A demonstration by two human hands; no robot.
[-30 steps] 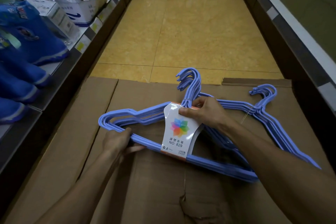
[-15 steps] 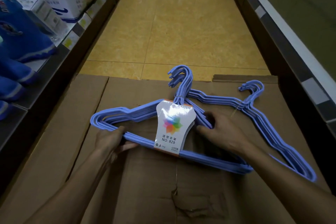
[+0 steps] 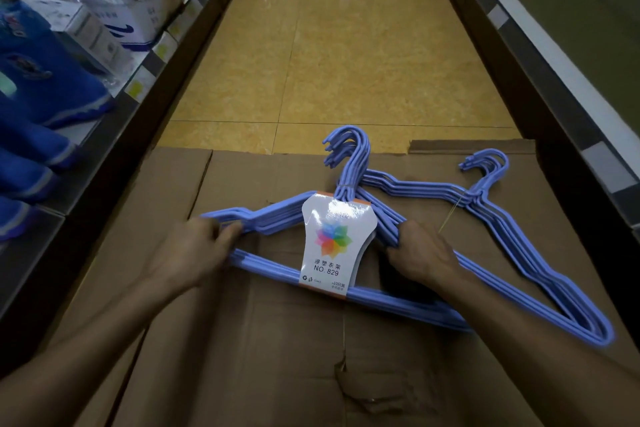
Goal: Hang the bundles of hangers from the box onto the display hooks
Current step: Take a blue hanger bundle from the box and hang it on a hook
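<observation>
Both hands clamped the near bundle of blue hangers (image 3: 277,218) over a cardboard box (image 3: 263,357) in a shop aisle. The left hand (image 3: 194,253) closed around the left shoulder wires, fingers wrapped over the stack just above the bottom bars; the right hand (image 3: 420,253) gripped the right shoulder wires beside the paper label (image 3: 334,243), which was wrapped around the bundle's middle and read NO: 829. The bundle sat at the box's centre, its hooks pointing away from the person; whether it was lifted clear of the cardboard could not be told. A second bundle (image 3: 519,236), untouched, lay on the box's right side, partly behind the right hand.

The coated wire looked stiff and light, though smooth enough for single hangers to slide against one another. The label and a tie at the necks appeared to hold the stack, so a grip across all the wires, or at the gathered necks under the hooks (image 3: 346,149), would likely keep it square for hanging. Stocked shelving (image 3: 145,87) lined the aisle's left; no display hooks were in view.
</observation>
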